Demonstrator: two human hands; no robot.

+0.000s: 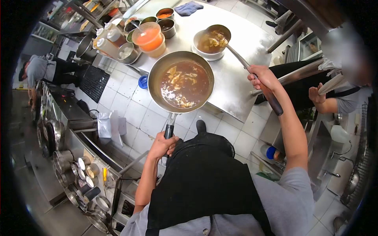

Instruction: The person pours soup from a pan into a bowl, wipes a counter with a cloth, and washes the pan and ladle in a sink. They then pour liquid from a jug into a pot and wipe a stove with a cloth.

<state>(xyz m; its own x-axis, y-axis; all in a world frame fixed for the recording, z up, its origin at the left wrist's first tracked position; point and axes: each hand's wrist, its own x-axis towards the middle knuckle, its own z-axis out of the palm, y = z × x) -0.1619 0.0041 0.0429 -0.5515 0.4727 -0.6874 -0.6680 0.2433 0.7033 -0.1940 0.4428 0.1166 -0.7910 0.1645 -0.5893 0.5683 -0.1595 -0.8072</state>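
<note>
My left hand (162, 145) is closed around the black handle of a frying pan (152, 82), held out in front of my apron. Brown soup (193, 84) with pale, egg-like strands fills much of the pan. My right hand (264, 77) grips the dark handle of a ladle (240, 58), whose bowl overlaps a white bowl (212, 56) on the steel table. Brown liquid with yellowish pieces shows in the ladle. The far part of the white bowl is hidden behind the ladle.
Left of the bowl on the steel table (244, 94) stand a tub of orange liquid (149, 37), metal containers and squeeze bottles (106, 45). A folded blue cloth (189, 8) lies farther back. One person (43, 70) bends at the left; another (334, 94) stands close at the right.
</note>
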